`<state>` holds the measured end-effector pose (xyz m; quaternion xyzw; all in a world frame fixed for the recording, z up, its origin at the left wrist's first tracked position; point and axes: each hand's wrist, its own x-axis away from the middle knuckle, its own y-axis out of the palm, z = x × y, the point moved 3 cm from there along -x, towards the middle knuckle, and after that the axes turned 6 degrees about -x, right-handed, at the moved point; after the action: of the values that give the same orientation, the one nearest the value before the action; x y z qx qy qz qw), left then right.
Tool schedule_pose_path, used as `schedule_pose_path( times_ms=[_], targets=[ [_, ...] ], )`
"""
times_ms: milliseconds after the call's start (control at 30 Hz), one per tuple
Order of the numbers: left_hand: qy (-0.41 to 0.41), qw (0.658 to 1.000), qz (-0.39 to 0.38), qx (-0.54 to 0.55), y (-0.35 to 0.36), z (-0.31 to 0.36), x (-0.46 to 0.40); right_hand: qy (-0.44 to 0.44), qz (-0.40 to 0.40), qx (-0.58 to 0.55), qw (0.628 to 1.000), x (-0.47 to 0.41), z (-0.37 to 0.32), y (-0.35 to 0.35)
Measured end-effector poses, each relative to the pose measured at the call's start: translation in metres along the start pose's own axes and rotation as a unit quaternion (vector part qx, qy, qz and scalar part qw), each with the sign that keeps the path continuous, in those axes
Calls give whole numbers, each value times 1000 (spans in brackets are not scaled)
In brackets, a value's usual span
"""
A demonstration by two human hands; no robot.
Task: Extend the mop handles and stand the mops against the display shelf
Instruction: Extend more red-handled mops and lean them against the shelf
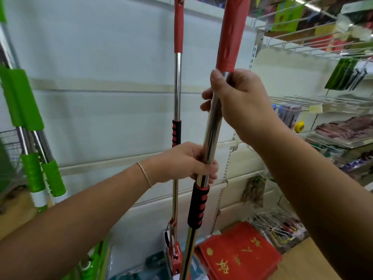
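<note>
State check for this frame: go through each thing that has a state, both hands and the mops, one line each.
left hand: grips the steel pole just above the black-and-red collar.
right hand: grips the same pole just below the red top grip.
held red mop: upright, slightly tilted, in both hands.
second red mop: standing against the white shelf panel, not held.
green mops: leaning at the left, untouched.

The near mop handle [212,136] is a polished, mirror-bright metal tube, capped by a smooth matt red plastic sleeve [232,33] and ringed lower down by a black, foam-like grip with red ribs [198,207]. A second mop [177,87] farther back shows the same glossy metal and red plastic. At left, green mop handles [26,102] look like shiny plastic. Wire racks [314,43] at right are white-coated metal; the red mats [240,257] near the floor look like cloth.
</note>
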<state>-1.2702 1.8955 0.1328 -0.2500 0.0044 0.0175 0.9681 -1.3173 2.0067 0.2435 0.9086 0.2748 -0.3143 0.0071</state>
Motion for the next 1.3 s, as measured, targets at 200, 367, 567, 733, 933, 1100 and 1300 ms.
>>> schedule_pose_path(
  times_ms=[200, 367, 567, 733, 933, 1100, 1300],
  targets=[
    [47, 996, 74, 35, -30, 16, -6, -16, 16, 20, 1000, -17, 4, 16],
    [118, 962, 185, 163, -41, 32, -28, 2, -3, 5, 1000, -39, 11, 14],
    [121, 948, 257, 145, -53, 36, -50, 4, -49, 26, 998, -71, 15, 4],
    [81, 945, 282, 141, -56, 27, -67, -13, -47, 34, 998, -104, 9, -5],
    [54, 951, 286, 108, -73, 38, -81, -50, -53, 38, 997, -133, 11, -4],
    [102, 938, 320, 88, -104, 80, -91, -78, -49, 36, 995, -153, 11, -4],
    [126, 936, 324, 52, -115, 107, -102, -111, -23, 12, 993, -178, 1, -14]
  ],
)
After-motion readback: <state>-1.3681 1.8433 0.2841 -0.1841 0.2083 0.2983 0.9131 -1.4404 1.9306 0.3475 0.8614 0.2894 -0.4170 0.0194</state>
